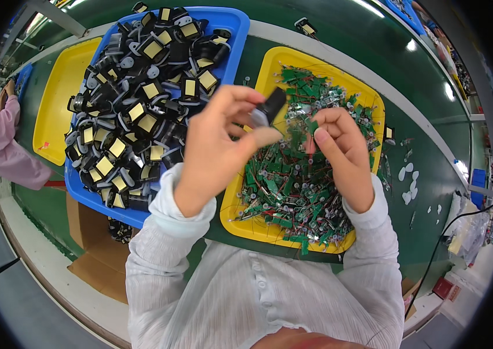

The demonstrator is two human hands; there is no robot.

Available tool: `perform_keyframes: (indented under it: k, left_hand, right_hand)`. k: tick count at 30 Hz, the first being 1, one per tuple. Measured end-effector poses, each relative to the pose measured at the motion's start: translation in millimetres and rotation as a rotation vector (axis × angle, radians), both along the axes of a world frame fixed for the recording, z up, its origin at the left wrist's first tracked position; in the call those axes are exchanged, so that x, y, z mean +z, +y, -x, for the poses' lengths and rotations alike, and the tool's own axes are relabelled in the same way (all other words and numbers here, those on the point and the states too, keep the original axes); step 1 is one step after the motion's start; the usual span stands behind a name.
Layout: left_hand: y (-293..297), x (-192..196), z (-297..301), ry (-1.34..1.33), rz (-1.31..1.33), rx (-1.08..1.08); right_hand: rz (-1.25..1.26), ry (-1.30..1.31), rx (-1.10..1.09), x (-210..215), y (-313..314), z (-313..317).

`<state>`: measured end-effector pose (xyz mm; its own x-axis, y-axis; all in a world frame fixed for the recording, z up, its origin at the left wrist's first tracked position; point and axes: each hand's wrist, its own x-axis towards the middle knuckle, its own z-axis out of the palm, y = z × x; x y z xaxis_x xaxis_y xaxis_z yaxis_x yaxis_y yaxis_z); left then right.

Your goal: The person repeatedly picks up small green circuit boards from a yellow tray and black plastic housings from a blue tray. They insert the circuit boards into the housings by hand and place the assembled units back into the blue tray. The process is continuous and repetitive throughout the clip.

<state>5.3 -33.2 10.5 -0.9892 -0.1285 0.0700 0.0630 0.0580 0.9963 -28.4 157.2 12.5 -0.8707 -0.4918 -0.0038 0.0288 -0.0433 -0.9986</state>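
Observation:
My left hand (214, 139) is closed on a small black plastic housing with a grey end (273, 103), held up in front of me between thumb and fingers. Close by, my right hand (344, 148) pinches a small green circuit board (312, 127). Both hands are over the left and middle part of a yellow tray (230, 203). Heaped in that tray are green circuit boards (272, 186) with thin wires and small round parts. To the left, a blue tray (237, 38) is piled with black housings (153, 49), many bearing pale yellow pads.
Another yellow tray (54, 104) lies at the far left, near a person in a pink sleeve (11, 139). A cardboard box (104, 262) stands below the blue tray. White pieces (407, 183) and loose parts lie on the green table at right, near a black cable (435, 247).

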Motion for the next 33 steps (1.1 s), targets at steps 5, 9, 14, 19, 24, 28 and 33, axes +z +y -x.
perform_keyframes:
  k: [5, 9, 14, 19, 24, 28, 33]
  left_hand:
    - [11, -6, 2, -0.022, 0.138, -0.044]
    - [13, -11, 1, -0.006, 0.084, -0.095]
    - [12, -14, 2, -0.03, -0.027, -0.003]
    - [5, -13, 6, 0.04, -0.089, 0.06]
    - [4, -11, 6, 0.071, -0.073, 0.065]
    - [3, -15, 5, 0.089, -0.013, 0.053]
    - [0, -16, 6, 0.13, 0.044, 0.104]
  right_hand:
    - [-0.082, 0.066, -0.089, -3, -8, -14]
    - [-0.094, 0.074, -0.08, -12, -5, -10]
    - [-0.425, 0.519, -0.109, -12, -3, 5]
    - [-0.628, 0.87, -0.133, -32, -14, 11]
    - [-0.998, 0.902, -0.12, -43, -23, 10]
    - [-0.975, 0.864, -0.097, -45, -25, 10]
    - [-0.525, 0.73, -0.168, -33, -17, 15]
